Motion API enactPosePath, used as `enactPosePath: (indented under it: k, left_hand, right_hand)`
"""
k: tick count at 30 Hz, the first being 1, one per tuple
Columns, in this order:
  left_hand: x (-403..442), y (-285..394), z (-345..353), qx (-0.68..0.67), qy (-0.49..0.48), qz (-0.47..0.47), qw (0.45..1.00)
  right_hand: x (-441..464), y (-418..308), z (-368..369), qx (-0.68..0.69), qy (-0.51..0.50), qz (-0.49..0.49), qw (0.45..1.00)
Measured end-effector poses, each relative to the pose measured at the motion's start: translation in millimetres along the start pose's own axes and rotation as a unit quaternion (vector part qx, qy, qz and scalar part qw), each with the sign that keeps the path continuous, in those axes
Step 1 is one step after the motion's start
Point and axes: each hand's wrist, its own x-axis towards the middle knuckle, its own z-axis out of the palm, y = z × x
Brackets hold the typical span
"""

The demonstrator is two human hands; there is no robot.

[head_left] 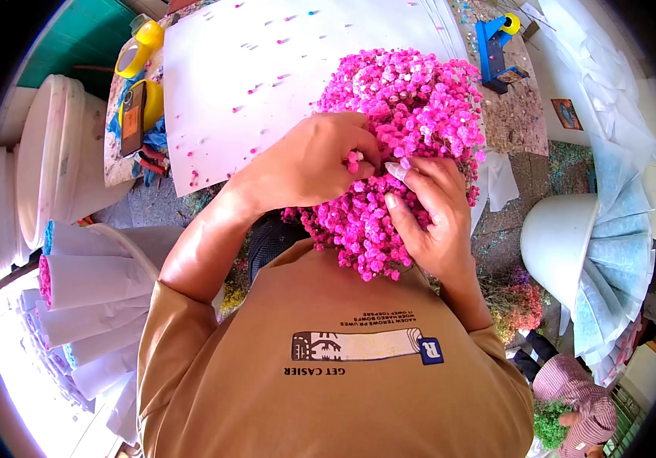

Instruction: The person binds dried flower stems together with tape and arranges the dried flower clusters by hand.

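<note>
A large bunch of small pink flowers point(412, 99) lies against the front of the body, over the near edge of white paper. My left hand point(320, 156) is on its left side, fingers curled, with a few pink blossoms showing between them. On the right side, my right hand point(435, 206) rests on the bunch, thumb and forefinger apart and fingers partly bent among the blossoms. The stems are hidden beneath the flowers.
White paper point(221, 84) with loose blossoms covers the table. Yellow tape rolls point(149, 34), a phone point(133, 118) and red-handled pliers point(152, 162) lie left; a blue tape dispenser point(494, 53) stands right. Wrapped bunches point(99, 282) and a white bucket point(557, 244) flank the body. A person point(580, 397) is lower right.
</note>
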Motion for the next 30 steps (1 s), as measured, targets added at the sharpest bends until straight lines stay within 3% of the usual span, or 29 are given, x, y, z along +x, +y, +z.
enactPosePath:
  k: [2,5,6,7,8,11,16,19,26,30]
  left_hand:
    - [-1.7,-5.1,3.5,0.017,-0.006,0.010,1.000]
    - [-6.8,-5.5,3.5,-0.025,0.063,0.023,0.997]
    - [-10.2,-3.9,-1.6,-0.140,0.065,-0.044,0.987]
    - [-14.3,-3.9,-6.6,-0.253,0.067,-0.111,0.959]
    - [-19.3,-5.6,-11.1,-0.420,0.054,-0.150,0.894]
    - [-26.9,-17.0,-9.8,-0.588,0.124,-0.107,0.792]
    - [-29.7,-16.4,-4.4,-0.513,0.148,-0.138,0.834]
    - [-17.6,-24.6,-2.5,-0.228,0.175,-0.124,0.950]
    - [4.9,-31.9,0.9,-0.103,0.111,-0.086,0.985]
    - [5.0,-24.0,-0.9,-0.134,0.126,-0.113,0.977]
  right_hand:
    - [-1.2,0.2,0.1,-0.001,0.004,0.002,1.000]
    - [-1.4,1.0,0.3,0.004,0.002,0.005,1.000]
    - [-1.3,0.8,0.1,0.004,0.002,0.005,1.000]
    - [-1.0,0.4,-0.1,0.006,0.002,0.005,1.000]
    - [-0.3,-0.1,-0.2,0.009,0.002,0.004,1.000]
    - [-0.8,0.1,0.7,0.021,0.012,-0.005,1.000]
    - [-0.7,-2.8,-1.8,0.023,-0.009,-0.026,0.999]
    - [-0.6,-3.7,-1.4,0.019,-0.012,-0.033,0.999]
    - [-1.8,-7.0,-1.4,0.014,-0.014,-0.029,0.999]
    - [-2.5,-6.4,-1.3,0.012,-0.017,-0.024,0.999]
